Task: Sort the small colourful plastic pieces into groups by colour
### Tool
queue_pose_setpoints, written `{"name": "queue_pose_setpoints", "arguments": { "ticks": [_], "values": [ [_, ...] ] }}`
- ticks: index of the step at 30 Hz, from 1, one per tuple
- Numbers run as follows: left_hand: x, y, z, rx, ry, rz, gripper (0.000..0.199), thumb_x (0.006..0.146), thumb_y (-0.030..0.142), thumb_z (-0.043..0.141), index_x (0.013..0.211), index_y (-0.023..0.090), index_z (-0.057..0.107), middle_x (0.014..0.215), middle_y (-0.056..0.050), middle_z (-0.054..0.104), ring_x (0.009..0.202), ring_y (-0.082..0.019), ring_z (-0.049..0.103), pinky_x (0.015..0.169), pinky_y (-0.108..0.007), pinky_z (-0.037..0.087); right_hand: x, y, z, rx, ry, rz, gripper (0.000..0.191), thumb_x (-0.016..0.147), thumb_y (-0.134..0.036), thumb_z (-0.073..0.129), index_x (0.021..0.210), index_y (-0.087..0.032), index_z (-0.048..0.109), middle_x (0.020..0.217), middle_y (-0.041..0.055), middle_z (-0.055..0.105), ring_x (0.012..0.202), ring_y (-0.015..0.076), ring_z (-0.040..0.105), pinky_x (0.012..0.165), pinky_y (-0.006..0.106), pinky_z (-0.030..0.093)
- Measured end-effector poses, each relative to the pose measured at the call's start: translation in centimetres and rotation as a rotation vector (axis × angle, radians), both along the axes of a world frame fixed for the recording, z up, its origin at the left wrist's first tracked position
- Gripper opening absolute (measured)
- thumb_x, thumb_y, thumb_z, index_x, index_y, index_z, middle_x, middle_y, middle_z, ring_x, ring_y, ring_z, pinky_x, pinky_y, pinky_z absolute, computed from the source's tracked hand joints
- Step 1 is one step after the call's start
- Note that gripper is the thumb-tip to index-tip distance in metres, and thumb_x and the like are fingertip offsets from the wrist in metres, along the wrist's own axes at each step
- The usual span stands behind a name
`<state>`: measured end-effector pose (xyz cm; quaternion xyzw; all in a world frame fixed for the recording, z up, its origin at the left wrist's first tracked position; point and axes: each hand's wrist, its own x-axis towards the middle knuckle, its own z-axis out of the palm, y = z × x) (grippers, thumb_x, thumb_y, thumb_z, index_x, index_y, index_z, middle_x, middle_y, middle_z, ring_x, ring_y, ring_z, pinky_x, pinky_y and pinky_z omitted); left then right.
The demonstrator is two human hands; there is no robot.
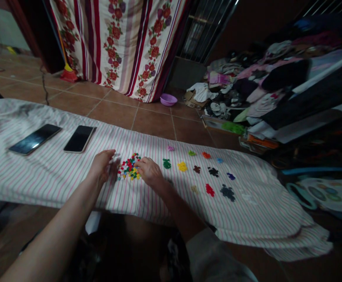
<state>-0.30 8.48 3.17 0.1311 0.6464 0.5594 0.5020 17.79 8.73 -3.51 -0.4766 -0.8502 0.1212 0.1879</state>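
A mixed pile of small coloured pieces [129, 167], red, white, yellow, green and blue, lies on the striped cloth. Over its right side my right hand [150, 170] reaches in, fingertips pinched at the pieces; what they hold is too small to make out. My left hand [102, 164] rests just left of the pile, fingers apart and holding nothing. To the right sit single-colour heaps: dark green [166, 163], yellow [182, 167], brown [197, 169], black [213, 171], red [210, 190], dark grey [227, 192], orange [206, 155] and others.
Two phones, a larger one [35, 139] and a smaller one [79, 139], lie on the cloth at left. Beyond the covered surface [147, 199] are a tiled floor, a purple basin [168, 100], a floral curtain [115, 47] and heaped clothes [265, 74].
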Motion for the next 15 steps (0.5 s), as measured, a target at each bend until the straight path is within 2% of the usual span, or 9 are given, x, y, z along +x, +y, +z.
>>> {"name": "queue_pose_setpoints", "arguments": {
  "ticks": [4, 9, 15],
  "values": [
    [-0.1, 0.0, 0.0, -0.005, -0.031, -0.035, 0.012, 0.050, 0.016, 0.062, 0.062, 0.016, 0.061, 0.062, 0.000, 0.054, 0.056, -0.011, 0.050, 0.051, -0.024, 0.044, -0.1, 0.1, -0.4, 0.030, -0.023, 0.005, 0.022, 0.088, -0.012, 0.053, 0.101, -0.021, 0.068, 0.093, 0.0064, 0.061, 0.092, 0.0199, 0.054, 0.085, 0.032, 0.045],
    [-0.6, 0.2, -0.6, -0.010, 0.004, -0.045, 0.012, 0.052, 0.018, 0.063, 0.063, 0.015, 0.062, 0.065, -0.001, 0.054, 0.059, -0.010, 0.048, 0.050, -0.022, 0.039, -0.4, 0.3, -0.9, 0.069, -0.005, -0.005, 0.019, 0.089, -0.013, 0.052, 0.094, -0.022, 0.068, 0.091, 0.0055, 0.062, 0.090, 0.0192, 0.055, 0.084, 0.032, 0.045],
    [-0.7, 0.3, -0.9, -0.002, 0.018, -0.056, 0.011, 0.053, 0.019, 0.063, 0.063, 0.015, 0.061, 0.064, 0.000, 0.052, 0.060, -0.010, 0.047, 0.048, -0.020, 0.036, 0.3, 0.6, -0.7, 0.104, 0.040, 0.023, 0.015, 0.090, -0.017, 0.051, 0.092, -0.021, 0.065, 0.088, 0.0050, 0.062, 0.087, 0.0188, 0.056, 0.082, 0.031, 0.046]
  ]
}}
